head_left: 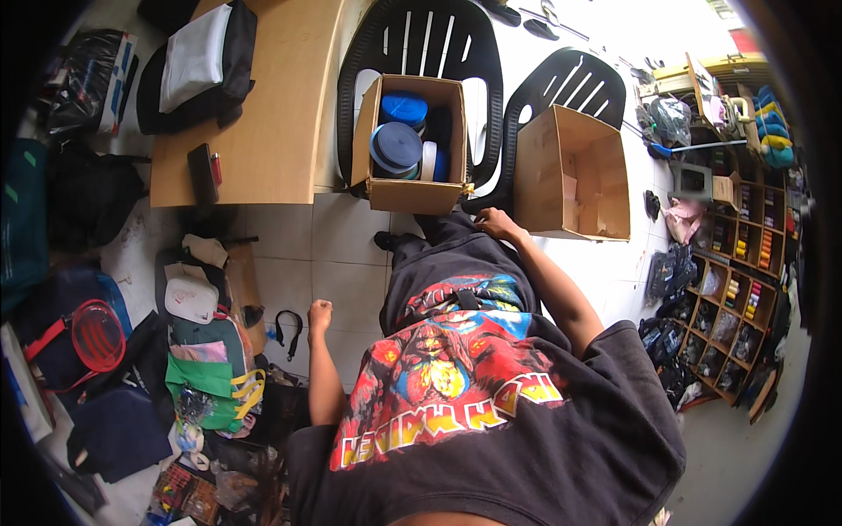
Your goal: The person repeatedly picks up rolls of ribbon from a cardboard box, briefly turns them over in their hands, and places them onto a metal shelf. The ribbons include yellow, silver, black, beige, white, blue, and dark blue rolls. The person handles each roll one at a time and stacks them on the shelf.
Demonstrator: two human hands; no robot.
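Observation:
My left hand hangs in the air over the tiled floor, left of my legs. Its fingers are curled into a loose fist, and nothing shows in them. My right hand rests on my dark trouser leg near the knee, fingers apart and holding nothing. Just ahead of my knees, an open cardboard box sits on a black plastic chair. Inside it are several round rolls, among them a dark blue one, a brighter blue one and a white one. A second cardboard box stands open to its right.
A wooden table at the left carries a dark phone-like object and a black bag with white cloth. Bags and a green pouch crowd the left floor. Another black chair and a compartment shelf with thread spools are right.

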